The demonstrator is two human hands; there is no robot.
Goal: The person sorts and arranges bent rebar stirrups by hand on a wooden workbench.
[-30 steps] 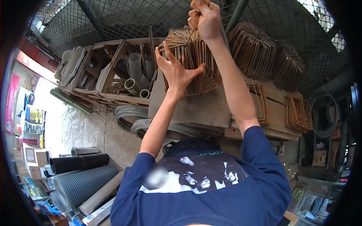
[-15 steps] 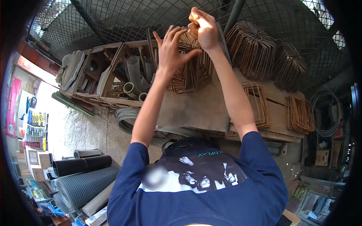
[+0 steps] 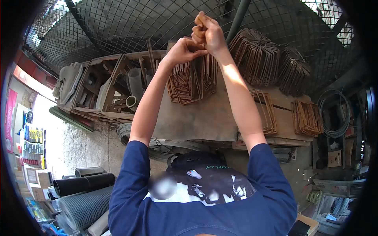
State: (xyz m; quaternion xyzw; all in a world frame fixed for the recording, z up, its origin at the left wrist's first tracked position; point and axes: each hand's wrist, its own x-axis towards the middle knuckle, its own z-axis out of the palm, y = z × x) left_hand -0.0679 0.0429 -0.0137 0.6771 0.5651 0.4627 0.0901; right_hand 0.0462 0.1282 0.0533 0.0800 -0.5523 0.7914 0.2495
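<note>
Nearest me, my navy shirt carries upside-down green lettering; I can read "DPLAY". Left of the tabletop, on the near side, lies a mesh roll. Over the tabletop, my left hand is narrowed, thumb towards fingers, overlapping my right hand, which is closed in a fist. I can't tell what either grips. Just beneath them, rusty hoops stand bunched on the tabletop; more bundles are to their right. Well left of the tabletop, a pink banner seems to read "Magnolite". Behind the tabletop rises a wire fence.
</note>
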